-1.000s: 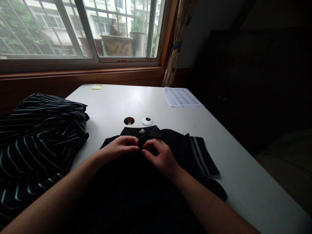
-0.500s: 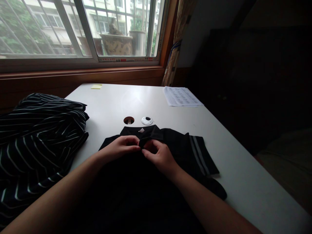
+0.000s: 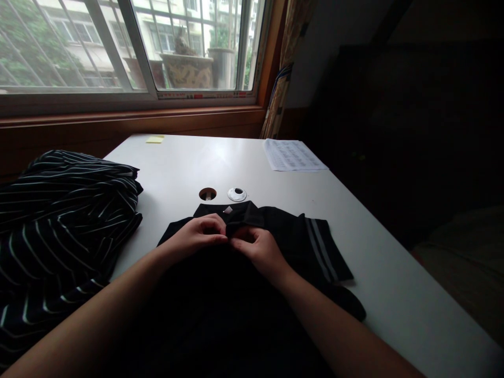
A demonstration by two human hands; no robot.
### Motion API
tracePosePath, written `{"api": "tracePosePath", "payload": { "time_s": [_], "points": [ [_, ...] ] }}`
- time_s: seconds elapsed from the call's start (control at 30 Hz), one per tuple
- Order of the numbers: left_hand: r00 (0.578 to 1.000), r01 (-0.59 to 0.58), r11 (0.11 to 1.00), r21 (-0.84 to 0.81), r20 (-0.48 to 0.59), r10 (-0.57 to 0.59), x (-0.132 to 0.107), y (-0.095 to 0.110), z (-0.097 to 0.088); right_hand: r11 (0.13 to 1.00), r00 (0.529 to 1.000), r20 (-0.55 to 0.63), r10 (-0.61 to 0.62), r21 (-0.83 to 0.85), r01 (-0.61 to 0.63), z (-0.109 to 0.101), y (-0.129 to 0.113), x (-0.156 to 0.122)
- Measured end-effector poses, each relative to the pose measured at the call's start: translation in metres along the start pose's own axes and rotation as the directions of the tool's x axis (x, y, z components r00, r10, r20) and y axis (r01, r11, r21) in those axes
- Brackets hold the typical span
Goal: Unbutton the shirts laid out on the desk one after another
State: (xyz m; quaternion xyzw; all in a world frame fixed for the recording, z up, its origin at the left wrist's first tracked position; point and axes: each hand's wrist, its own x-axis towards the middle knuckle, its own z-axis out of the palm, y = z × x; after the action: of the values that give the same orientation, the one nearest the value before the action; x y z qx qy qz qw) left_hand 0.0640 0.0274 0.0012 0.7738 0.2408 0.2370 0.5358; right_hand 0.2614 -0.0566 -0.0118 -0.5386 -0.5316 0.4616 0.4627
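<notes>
A black collared shirt (image 3: 283,231) lies on the white table with its collar toward the window. Two grey stripes run along the cuff of its right-hand sleeve, and a small white label shows inside the neck. My left hand (image 3: 202,231) pinches the front edge of the shirt just below the collar. Right beside it, my right hand (image 3: 258,247) grips the same spot from the other side, its fingers partly under the collar flap. The fingertips of both hands nearly meet. Dark cloth hides what lies between them.
A heap of black cloth with white stripes (image 3: 71,226) lies at the left. On the white table (image 3: 394,294) are printed sheets (image 3: 293,155), a yellow sticky note (image 3: 155,139), a round cable hole (image 3: 207,194) and a ring-shaped cover (image 3: 237,194). Behind is a barred window (image 3: 192,47).
The fingers of my right hand have slid further under the collar flap, which now covers their tips. My left hand has hardly moved, and the shirt stays in place.
</notes>
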Motion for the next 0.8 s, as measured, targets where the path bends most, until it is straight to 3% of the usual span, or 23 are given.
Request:
{"api": "tracePosePath", "payload": {
  "time_s": [0.2, 0.33, 0.4, 0.53, 0.6, 0.73, 0.8],
  "points": [
    [1.0, 0.003, 1.0, -0.004, -0.024, -0.003, 0.0, 0.0, -0.001, 0.999, 0.999, 0.021, -0.045, 0.013, 0.045, -0.002, 0.001, 0.001],
    [0.998, 0.022, 1.0, -0.012, -0.055, -0.022, 0.0, -0.001, -0.001, 0.983, 0.988, -0.031, -0.15, -0.109, 0.146, -0.007, -0.001, -0.001],
    [0.997, 0.029, 0.999, -0.012, -0.064, -0.03, 0.0, -0.001, -0.001, 0.938, 0.949, -0.108, -0.296, -0.22, 0.267, -0.009, -0.002, -0.003],
    [0.998, 0.017, 1.0, -0.003, -0.062, -0.017, -0.001, 0.001, 0.001, 0.825, 0.818, -0.214, -0.533, -0.348, 0.446, -0.011, -0.003, -0.005],
    [0.998, 0.01, 1.0, -0.001, -0.06, -0.01, -0.001, 0.002, 0.003, 0.796, 0.814, -0.155, -0.56, -0.373, 0.477, -0.01, -0.002, -0.004],
    [0.997, 0.013, 1.0, 0.006, -0.076, -0.013, -0.002, 0.002, 0.006, 0.749, 0.831, 0.08, -0.55, -0.393, 0.534, -0.009, 0.003, 0.002],
    [0.997, 0.014, 1.0, 0.013, -0.078, -0.013, -0.002, 0.0, 0.005, 0.748, 0.835, 0.074, -0.545, -0.408, 0.524, -0.01, 0.004, 0.004]
  ]
}}
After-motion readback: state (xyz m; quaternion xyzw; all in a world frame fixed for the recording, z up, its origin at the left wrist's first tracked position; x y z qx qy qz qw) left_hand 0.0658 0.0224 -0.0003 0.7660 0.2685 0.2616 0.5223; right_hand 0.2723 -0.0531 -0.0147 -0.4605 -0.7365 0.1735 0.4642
